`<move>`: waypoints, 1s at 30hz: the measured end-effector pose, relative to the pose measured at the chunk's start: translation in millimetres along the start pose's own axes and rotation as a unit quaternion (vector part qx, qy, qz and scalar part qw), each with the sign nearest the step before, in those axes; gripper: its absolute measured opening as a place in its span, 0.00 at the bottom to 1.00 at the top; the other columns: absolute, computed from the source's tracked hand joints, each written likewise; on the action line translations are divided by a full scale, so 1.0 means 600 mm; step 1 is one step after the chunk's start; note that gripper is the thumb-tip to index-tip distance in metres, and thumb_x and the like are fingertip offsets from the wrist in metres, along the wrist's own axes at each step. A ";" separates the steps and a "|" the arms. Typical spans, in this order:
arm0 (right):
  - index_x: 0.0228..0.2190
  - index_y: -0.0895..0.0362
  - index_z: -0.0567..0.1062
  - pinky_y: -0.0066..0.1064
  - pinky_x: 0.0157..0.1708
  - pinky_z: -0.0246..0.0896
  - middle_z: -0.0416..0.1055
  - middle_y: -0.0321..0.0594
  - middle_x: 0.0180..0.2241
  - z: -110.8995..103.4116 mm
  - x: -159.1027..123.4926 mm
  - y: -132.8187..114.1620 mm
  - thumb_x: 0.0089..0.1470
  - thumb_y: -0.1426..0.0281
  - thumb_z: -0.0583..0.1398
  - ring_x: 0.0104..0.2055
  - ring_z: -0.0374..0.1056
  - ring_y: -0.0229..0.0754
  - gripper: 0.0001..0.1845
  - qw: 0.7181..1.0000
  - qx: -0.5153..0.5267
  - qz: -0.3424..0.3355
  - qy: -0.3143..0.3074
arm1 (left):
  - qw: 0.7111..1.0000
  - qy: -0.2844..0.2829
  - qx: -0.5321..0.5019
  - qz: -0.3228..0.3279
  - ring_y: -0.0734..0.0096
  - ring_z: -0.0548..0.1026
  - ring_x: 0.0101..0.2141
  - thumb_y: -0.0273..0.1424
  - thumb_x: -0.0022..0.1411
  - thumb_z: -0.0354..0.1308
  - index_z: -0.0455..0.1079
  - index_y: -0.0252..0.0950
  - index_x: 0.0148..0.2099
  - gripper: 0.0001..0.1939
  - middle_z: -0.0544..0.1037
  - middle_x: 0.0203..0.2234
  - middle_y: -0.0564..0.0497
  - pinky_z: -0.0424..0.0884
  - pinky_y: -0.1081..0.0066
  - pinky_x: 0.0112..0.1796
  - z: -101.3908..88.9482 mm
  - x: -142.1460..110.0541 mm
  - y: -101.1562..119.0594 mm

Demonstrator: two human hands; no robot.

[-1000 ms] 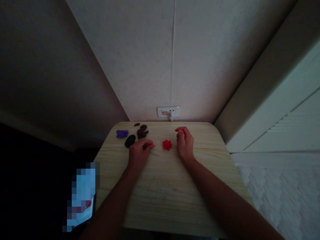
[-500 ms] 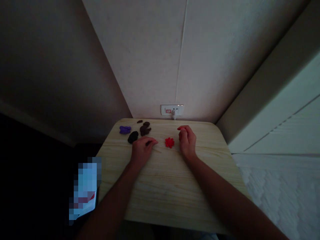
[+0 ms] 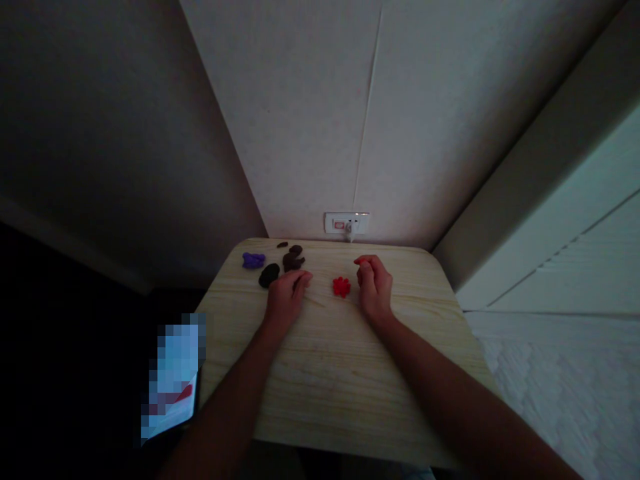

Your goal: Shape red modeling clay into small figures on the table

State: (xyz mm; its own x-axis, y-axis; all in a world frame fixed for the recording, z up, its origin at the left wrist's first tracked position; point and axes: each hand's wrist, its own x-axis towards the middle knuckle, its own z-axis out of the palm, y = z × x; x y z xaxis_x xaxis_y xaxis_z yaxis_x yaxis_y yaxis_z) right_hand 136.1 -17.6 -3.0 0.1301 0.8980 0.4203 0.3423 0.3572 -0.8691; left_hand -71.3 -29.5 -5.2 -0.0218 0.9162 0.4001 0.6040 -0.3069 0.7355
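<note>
On the wooden table, a red flower-like piece of modelling clay (image 3: 341, 287) lies between my two hands. My right hand (image 3: 376, 288), just right of it, is closed, thumb against curled fingers, with a small bit of red clay (image 3: 362, 261) showing at the fingertips. To the left, my left hand (image 3: 286, 297) is closed with thumb and fingers near together; whatever it may hold is hidden. Beside that hand lie a black lump (image 3: 269, 275) and a brown lump (image 3: 293, 261). A purple lump (image 3: 253, 261) sits farther left.
A small brown piece (image 3: 283, 245) lies near the table's back edge. Behind the table (image 3: 345, 373), a wall socket (image 3: 347, 223) has a white plug in it. A lit, blurred screen (image 3: 173, 380) stands at the lower left, and a white quilted surface (image 3: 565, 387) is at the right.
The view has shifted slightly. My left fingers have drawn a little closer together and back from the red flower-like piece. More red shows at my right fingertips.
</note>
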 end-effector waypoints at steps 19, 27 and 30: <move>0.47 0.55 0.69 0.29 0.27 0.62 0.72 0.38 0.31 -0.007 -0.080 -0.034 0.60 0.65 0.60 0.25 0.65 0.37 0.14 0.961 -0.104 -0.161 -0.198 | 1.000 0.000 0.005 0.018 0.70 0.76 0.30 0.25 0.60 0.60 0.77 0.35 0.43 0.09 0.80 0.35 0.48 0.75 0.68 0.38 0.012 0.001 -0.012; 0.42 0.54 0.68 0.26 0.23 0.61 0.69 0.31 0.23 -0.011 -0.081 -0.039 0.57 0.67 0.63 0.21 0.65 0.35 0.13 0.961 -0.069 -0.106 -0.248 | 0.998 -0.057 0.020 0.013 0.71 0.73 0.29 0.25 0.55 0.67 0.78 0.34 0.38 0.06 0.78 0.32 0.50 0.72 0.68 0.37 0.014 -0.004 -0.001; 0.43 0.54 0.68 0.26 0.22 0.62 0.71 0.33 0.25 -0.016 -0.076 -0.039 0.55 0.65 0.65 0.22 0.66 0.35 0.15 0.968 -0.056 -0.087 -0.230 | 0.998 -0.060 0.024 0.011 0.71 0.73 0.29 0.27 0.53 0.69 0.78 0.34 0.39 0.09 0.78 0.33 0.49 0.72 0.68 0.37 0.013 -0.003 0.001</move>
State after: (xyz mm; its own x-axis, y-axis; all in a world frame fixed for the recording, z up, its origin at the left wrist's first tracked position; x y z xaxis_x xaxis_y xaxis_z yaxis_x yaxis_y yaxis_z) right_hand 131.0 -69.6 0.8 -0.3578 0.8550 0.3754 0.4237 0.5069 -0.7507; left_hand -64.6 -29.3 -9.4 0.0851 0.9348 0.3449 0.6404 -0.3165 0.6998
